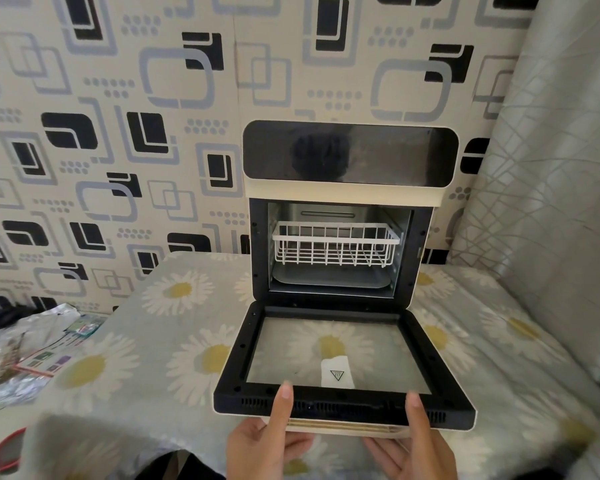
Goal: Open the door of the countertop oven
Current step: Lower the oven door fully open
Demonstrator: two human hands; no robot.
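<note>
A cream countertop oven (350, 157) with a dark glossy control panel stands against the wall on a daisy-print tablecloth. Its glass door (340, 355) hangs fully down, lying nearly flat toward me, black frame up. Inside sit a white wire basket (335, 242) and a metal tray (329, 280) beneath it. My left hand (267, 441) grips the door's front edge, thumb on top of the frame, fingers under the handle. My right hand (418, 445) holds the same edge further right, thumb likewise on top.
The table (146, 341) has crumpled foil wrap and printed packets (32, 355) at its left edge. A red-rimmed round object (6, 452) shows at the bottom left. A grey patterned curtain (551, 168) hangs on the right, patterned wallpaper behind.
</note>
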